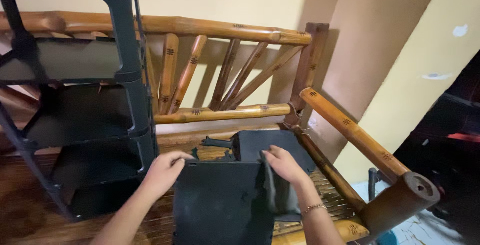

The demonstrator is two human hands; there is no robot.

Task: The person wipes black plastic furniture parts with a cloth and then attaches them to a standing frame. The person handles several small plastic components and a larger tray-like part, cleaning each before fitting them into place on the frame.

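Observation:
A flat dark plastic shelf panel (222,202) lies on the seat of a bamboo bench (210,27). My left hand (162,172) grips the panel's far left corner. My right hand (284,167), with a bracelet at the wrist, holds the far right corner beside a dark post (272,190) attached to the panel. More dark plastic pieces (265,142) lie just behind the panel on the seat.
A dark plastic shelving rack (90,105) with several tiers stands tilted on the bench at the left. The bamboo armrest (355,135) runs along the right side. Cream walls stand behind, and dark furniture (450,140) sits at the far right.

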